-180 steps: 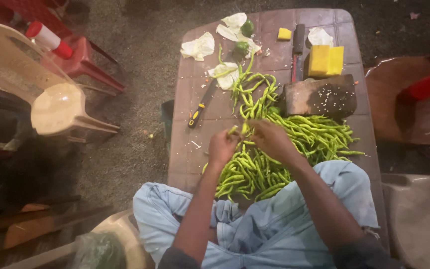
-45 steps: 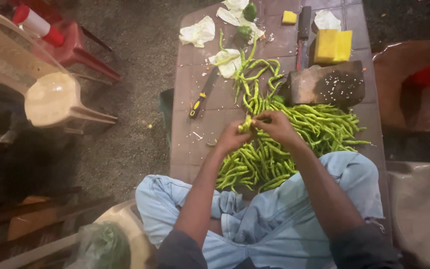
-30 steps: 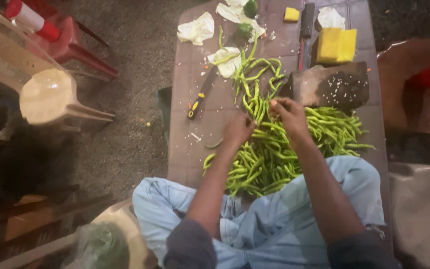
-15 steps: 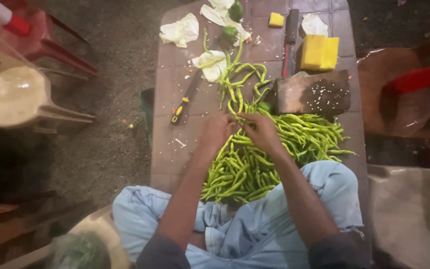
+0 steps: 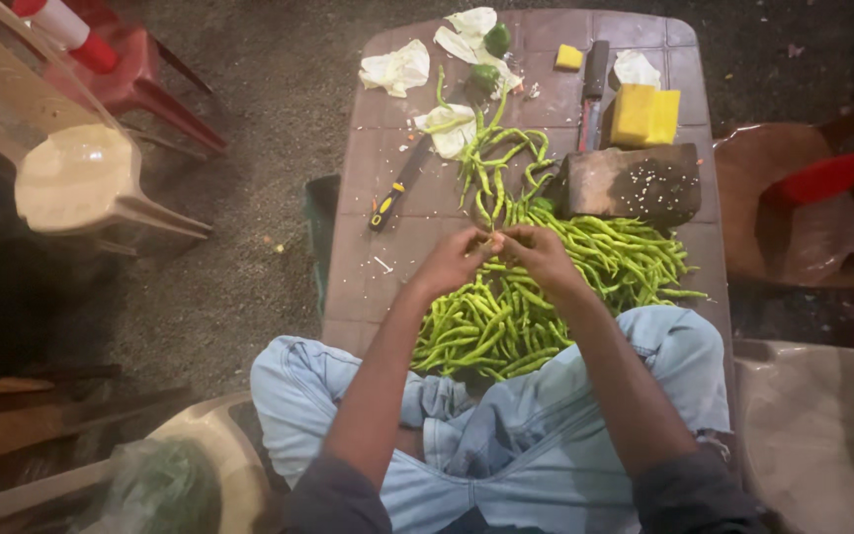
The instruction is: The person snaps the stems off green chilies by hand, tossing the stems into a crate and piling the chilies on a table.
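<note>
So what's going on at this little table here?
A seated person works over a heap of long green chillies on a small brown table. The left hand and right hand meet above the heap, pinching a single chilli between their fingertips. Farther back lie a yellow-handled knife, a worn chopping block and yellow sponges.

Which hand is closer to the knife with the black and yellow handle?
Left. The left hand sits just right of and below the knife on the table. The right hand is farther right, over the green chilli pile.
</note>
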